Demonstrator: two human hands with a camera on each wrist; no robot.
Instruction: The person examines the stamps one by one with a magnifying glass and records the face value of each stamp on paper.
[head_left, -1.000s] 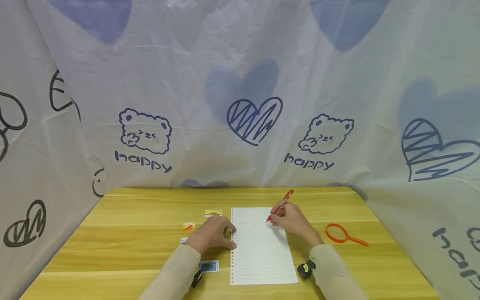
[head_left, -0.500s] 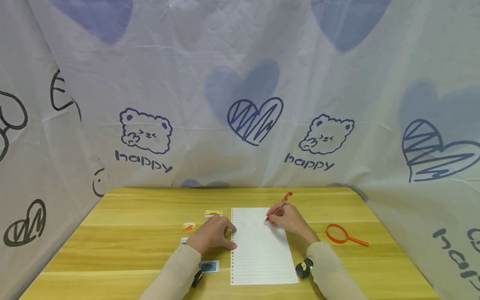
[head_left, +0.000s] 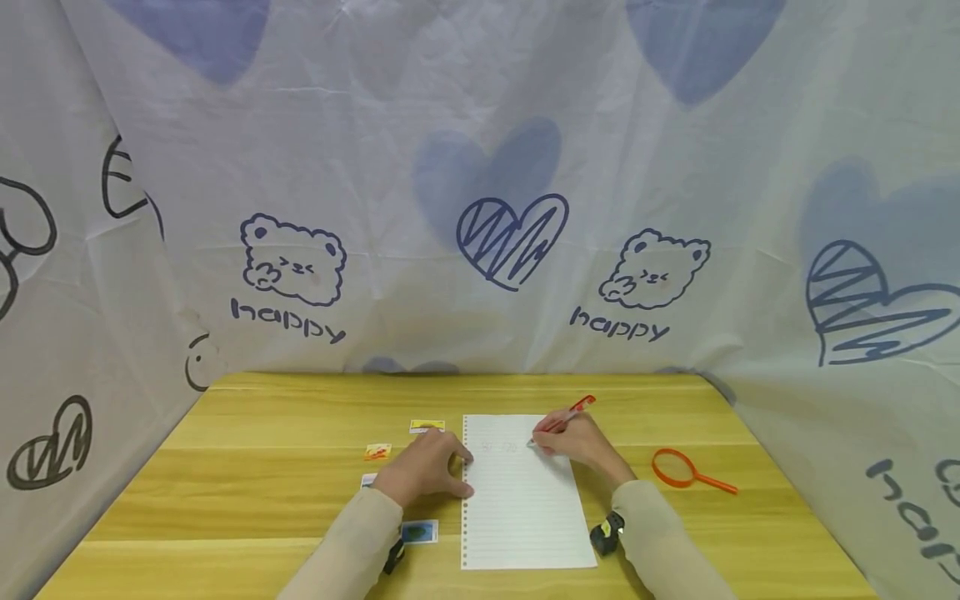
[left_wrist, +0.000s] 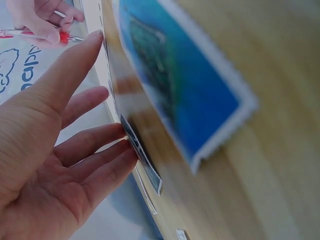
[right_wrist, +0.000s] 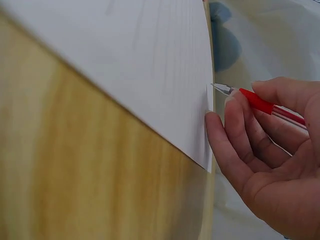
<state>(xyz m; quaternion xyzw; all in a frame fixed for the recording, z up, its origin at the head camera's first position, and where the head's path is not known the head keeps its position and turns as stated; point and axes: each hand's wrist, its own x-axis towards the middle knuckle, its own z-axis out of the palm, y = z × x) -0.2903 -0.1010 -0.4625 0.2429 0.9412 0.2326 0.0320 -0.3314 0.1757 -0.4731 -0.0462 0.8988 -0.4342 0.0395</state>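
My right hand (head_left: 576,439) pinches a red pen (right_wrist: 257,101) between thumb and fingers, its metal tip at the upper part of a lined white sheet (head_left: 525,517) with punched holes. Faint reddish marks (head_left: 498,447) stand in a row left of the tip. On the sheet's left edge rest the thumb and fingertips of my left hand (head_left: 422,471), spread and relaxed. Close below that hand lies a blue stamp (left_wrist: 200,95) with a green shape and a white perforated border. In the left wrist view, its lower fingers overlap a dark stamp (left_wrist: 144,157).
A yellow stamp (head_left: 427,425) and an orange-red stamp (head_left: 377,452) lie beyond my left hand on the wooden table (head_left: 247,475). An orange magnifying glass (head_left: 715,483) lies right of the paper. Behind the table hangs a white cloth (head_left: 390,275) with printed hearts and bears.
The pen's tip has shifted slightly left along the row, and its top end now leans farther right and lower. The marks extend slightly more. My left hand stays in place.
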